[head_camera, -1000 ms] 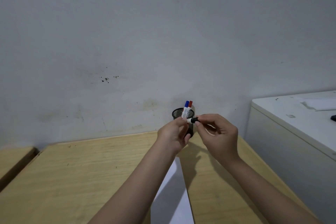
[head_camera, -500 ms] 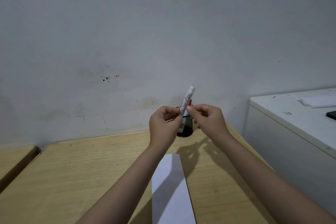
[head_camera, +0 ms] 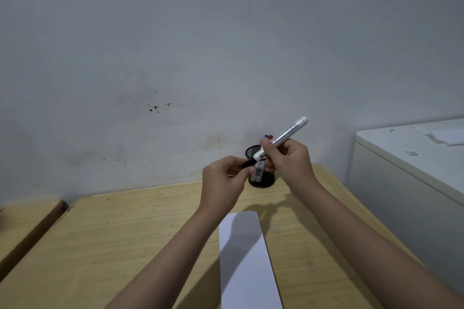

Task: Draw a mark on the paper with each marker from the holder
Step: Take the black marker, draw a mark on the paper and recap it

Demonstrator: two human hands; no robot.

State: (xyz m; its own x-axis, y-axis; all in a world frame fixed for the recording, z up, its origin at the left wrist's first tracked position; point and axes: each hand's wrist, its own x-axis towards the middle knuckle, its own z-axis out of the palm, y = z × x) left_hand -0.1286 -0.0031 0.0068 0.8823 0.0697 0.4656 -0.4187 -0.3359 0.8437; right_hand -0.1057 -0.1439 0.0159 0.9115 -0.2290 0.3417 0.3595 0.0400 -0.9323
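Head view: right hand [head_camera: 288, 160] is gripping the marker [head_camera: 288, 134], now tilted rightward, while left hand [head_camera: 224, 180] is pinching its black cap [head_camera: 247, 163], both lower than before.

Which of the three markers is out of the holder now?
The black marker, held in the right hand with its cap end in the left hand. The blue marker and red marker stand in the holder.

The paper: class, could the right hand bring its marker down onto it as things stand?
Probably yes: the right hand grips the marker above the desk, and the paper lies bare below, though the left hand holds its black end.
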